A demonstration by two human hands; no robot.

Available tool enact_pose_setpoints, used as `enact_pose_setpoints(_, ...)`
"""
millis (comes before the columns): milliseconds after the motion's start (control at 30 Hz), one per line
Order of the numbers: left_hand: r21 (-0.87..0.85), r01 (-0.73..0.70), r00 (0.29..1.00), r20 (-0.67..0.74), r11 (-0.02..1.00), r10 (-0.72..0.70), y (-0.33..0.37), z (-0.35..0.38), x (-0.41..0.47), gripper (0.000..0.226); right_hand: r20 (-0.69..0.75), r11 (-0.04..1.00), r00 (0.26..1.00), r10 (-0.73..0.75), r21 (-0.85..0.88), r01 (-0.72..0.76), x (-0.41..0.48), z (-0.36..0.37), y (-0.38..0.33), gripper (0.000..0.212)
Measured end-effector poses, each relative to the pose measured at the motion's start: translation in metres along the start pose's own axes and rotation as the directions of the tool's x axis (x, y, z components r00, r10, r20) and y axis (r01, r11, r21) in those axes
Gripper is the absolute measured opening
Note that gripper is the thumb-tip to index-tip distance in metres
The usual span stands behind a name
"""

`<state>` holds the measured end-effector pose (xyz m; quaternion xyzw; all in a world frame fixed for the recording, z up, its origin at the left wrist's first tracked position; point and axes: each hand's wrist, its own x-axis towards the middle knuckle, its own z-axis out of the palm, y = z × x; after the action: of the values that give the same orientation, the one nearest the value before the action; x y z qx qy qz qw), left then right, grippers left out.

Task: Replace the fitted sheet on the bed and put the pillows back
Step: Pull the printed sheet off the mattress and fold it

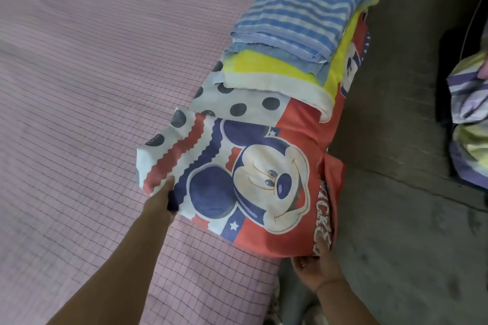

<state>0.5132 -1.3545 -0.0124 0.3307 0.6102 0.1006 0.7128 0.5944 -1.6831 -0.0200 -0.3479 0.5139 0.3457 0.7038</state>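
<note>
Folded sheet [253, 182] (red, cartoon-mouse print) at bed [79, 87] edge, in grasp of left hand [160, 199], right hand [315, 268].

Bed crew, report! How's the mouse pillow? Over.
Left hand grips cartoon pillow corner; right hand holds near end. Folded striped cloth piled beyond it.

A dull grey concrete floor [396, 192] fills the right side, with a crumpled purple-striped cloth [467, 103] far right.

Folded bedding [264, 171] lies along the right edge of the bed [92, 87], a folded blanket [303, 5] on its far end.
</note>
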Motion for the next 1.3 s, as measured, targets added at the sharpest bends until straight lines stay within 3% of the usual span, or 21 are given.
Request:
enact_pose_setpoints(100, 0.016, -0.072, 0.997, -0.002, 0.997, 0.072, 0.023, 0.014, -0.011, 0.027, 0.027, 0.992, 0.993, -0.116, -0.042, 0.117, -0.012, 0.019, -0.023, 0.054)
enact_pose_setpoints(233, -0.055, -0.139, 0.989, 0.041, 0.989, 0.141, 0.068, 0.043, -0.022, 0.034, 0.099, 0.973, 0.969, -0.227, -0.029, 0.231, -0.034, 0.057, -0.074, 0.005)
enact_pose_setpoints(333, -0.128, -0.149, 0.985, 0.068, 0.981, 0.158, 0.105, 0.077, -0.027, 0.037, 0.168, 0.952, 0.937, -0.305, 0.020, 0.306, -0.052, 0.097, -0.120, 0.013)
enact_pose_setpoints(433, -0.165, -0.140, 0.986, 0.066, 0.976, 0.152, 0.136, 0.119, -0.031, 0.022, 0.208, 0.939, 0.916, -0.342, 0.032, 0.344, -0.062, 0.132, -0.159, 0.022)
enact_pose_setpoints(533, -0.180, -0.136, 0.985, 0.084, 0.974, 0.153, 0.160, 0.155, -0.025, 0.005, 0.231, 0.935, 0.907, -0.352, 0.039, 0.353, -0.062, 0.160, -0.189, 0.026)
enact_pose_setpoints(833, -0.201, -0.181, 0.964, 0.159, 0.963, 0.214, 0.194, 0.242, 0.016, 0.012, 0.376, 0.944, 0.879, -0.295, -0.026, 0.328, -0.009, 0.221, -0.269, 0.020)
enact_pose_setpoints(933, -0.213, -0.170, 0.961, 0.181, 0.962, 0.210, 0.211, 0.280, 0.028, 0.016, 0.404, 0.948, 0.884, -0.233, -0.109, 0.300, 0.002, 0.262, -0.314, 0.038)
enact_pose_setpoints(1033, -0.205, -0.192, 0.960, 0.166, 0.960, 0.227, 0.232, 0.324, 0.029, 0.041, 0.440, 0.924, 0.874, -0.206, -0.207, 0.322, 0.008, 0.312, -0.364, 0.056)
enact_pose_setpoints(1100, -0.185, -0.206, 0.961, 0.144, 0.961, 0.234, 0.244, 0.351, 0.030, 0.046, 0.449, 0.907, 0.868, -0.211, -0.241, 0.345, 0.009, 0.344, -0.391, 0.064)
enact_pose_setpoints(1233, -0.080, -0.249, 0.962, 0.098, 0.965, 0.256, 0.263, 0.396, 0.043, 0.046, 0.444, 0.866, 0.866, -0.228, -0.314, 0.389, 0.019, 0.399, -0.431, 0.065)
enact_pose_setpoints(1300, -0.004, -0.276, 0.958, 0.085, 0.961, 0.275, 0.270, 0.413, 0.053, 0.047, 0.452, 0.838, 0.868, -0.207, -0.376, 0.396, 0.028, 0.418, -0.440, 0.046)
